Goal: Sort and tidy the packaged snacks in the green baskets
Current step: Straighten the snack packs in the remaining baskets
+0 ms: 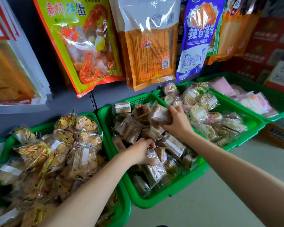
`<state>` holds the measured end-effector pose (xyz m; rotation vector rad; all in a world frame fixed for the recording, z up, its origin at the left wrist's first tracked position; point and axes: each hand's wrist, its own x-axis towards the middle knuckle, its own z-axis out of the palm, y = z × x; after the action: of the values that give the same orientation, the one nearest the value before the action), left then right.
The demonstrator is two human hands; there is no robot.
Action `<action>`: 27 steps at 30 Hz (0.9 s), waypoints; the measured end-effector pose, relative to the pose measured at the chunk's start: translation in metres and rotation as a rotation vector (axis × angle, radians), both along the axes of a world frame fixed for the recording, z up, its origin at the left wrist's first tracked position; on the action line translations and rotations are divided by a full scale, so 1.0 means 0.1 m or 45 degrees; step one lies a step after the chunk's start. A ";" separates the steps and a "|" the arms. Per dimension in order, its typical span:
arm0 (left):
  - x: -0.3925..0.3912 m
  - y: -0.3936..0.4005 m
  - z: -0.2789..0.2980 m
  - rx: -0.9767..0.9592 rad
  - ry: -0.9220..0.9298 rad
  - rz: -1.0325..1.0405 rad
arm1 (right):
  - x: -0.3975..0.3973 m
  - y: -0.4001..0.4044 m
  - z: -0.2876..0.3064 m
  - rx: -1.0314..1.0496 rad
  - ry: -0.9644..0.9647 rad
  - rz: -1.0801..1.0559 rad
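So far left there's a green basket (121,208) heaped with clear bags of round golden crackers (82,125), piled right up to the rim. Above it a big yellow-green prawn snack bag (82,46) hangs on the dark wall panel, with an orange bag of thin sticks (150,51) next to it.

Next basket over, the middle basket (167,192), is full of brown square snack packs (129,128) in clear wrap, lying every which way. Both hands are in this one. The left hand (140,151) is down among the packs near the centre, fingers curled around a crinkly clear-wrapped pack (152,157). The right hand (179,121) is further back near the basket's right wall, fingers clamped on another brown pack (159,116), which looks lifted a bit above the pile.

To the right, touching it, a third basket (252,123) holds round puffed-rice cakes (197,113) in clear wrap. A blue and white bag (198,35) hangs above. Last basket (275,97) at the far right has pink packets (252,102), blurry, can't read anything. Red cartons (267,45) are stacked behind it.
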<state>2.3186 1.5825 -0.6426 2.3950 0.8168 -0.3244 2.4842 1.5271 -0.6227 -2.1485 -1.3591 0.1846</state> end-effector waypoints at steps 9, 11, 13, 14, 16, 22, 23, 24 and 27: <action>-0.09 0.02 -0.03 0.303 0.119 -0.169 | 0.21 -0.14 -0.12 -0.493 -0.089 0.115; -0.05 -0.01 -0.02 0.419 -0.045 -0.230 | 0.30 -0.31 -0.11 -0.520 -0.077 0.125; 0.00 0.00 -0.01 0.450 -0.164 -0.252 | 0.39 -0.47 -0.17 -0.642 -0.056 0.164; 0.03 0.01 -0.03 0.453 -0.190 -0.268 | 0.41 -0.54 -0.22 -0.708 -0.075 0.199; 0.08 0.02 -0.06 0.479 -0.226 -0.287 | 0.39 -0.63 -0.30 -0.772 -0.164 0.274; 0.33 0.15 -0.04 0.612 -0.321 -0.276 | 0.42 -0.57 -0.15 -0.533 -0.205 0.324; 0.38 0.18 -0.02 0.602 -0.301 -0.278 | 0.50 -0.56 -0.09 -0.506 -0.220 0.261; 0.43 0.20 -0.01 0.581 -0.279 -0.280 | 0.60 -0.57 -0.03 -0.496 -0.240 0.196; 0.55 0.20 0.01 0.531 -0.276 -0.279 | 0.95 -0.59 0.04 -0.572 -0.276 0.069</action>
<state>2.3734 1.6025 -0.6416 2.8544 0.5644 0.0298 2.5790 1.4678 -0.6190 -2.5616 -1.6219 0.3104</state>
